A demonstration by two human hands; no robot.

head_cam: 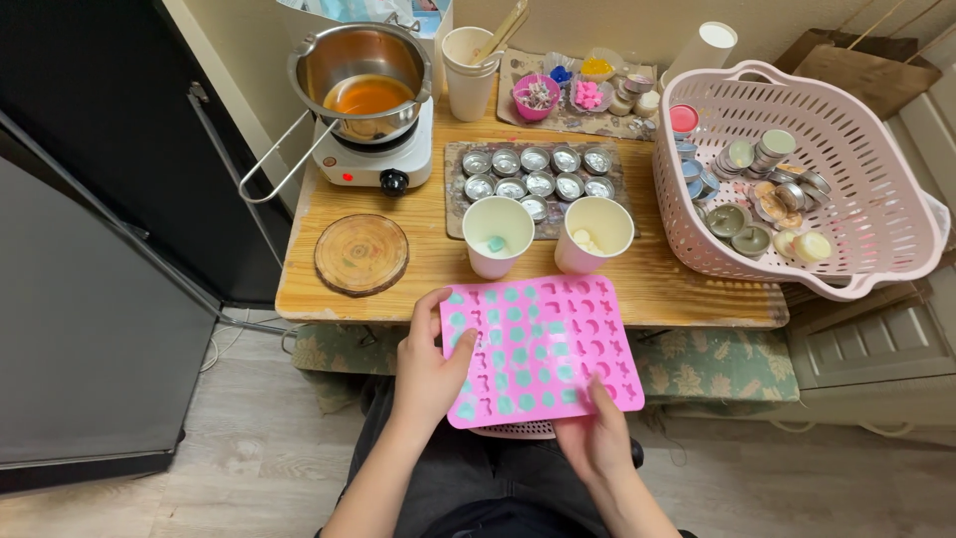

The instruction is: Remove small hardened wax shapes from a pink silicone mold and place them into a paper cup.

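Observation:
A pink silicone mould (543, 349) with many small cavities, several filled with pale green wax shapes, is held flat over my lap just in front of the wooden table (438, 269). My left hand (430, 367) grips its left edge, thumb on top. My right hand (595, 438) holds its near right edge from below, thumb on top. Two white paper cups stand just beyond the mould: the left cup (497, 236) holds a green piece, the right cup (594, 233) holds white pieces.
A steel pot of orange liquid (363, 80) sits on a small white hotplate (373, 159) at the back left. A round wood coaster (361, 253), a tray of small metal tins (538, 174), a pink laundry basket (797, 169) of tins and candles, and small bowls surround them.

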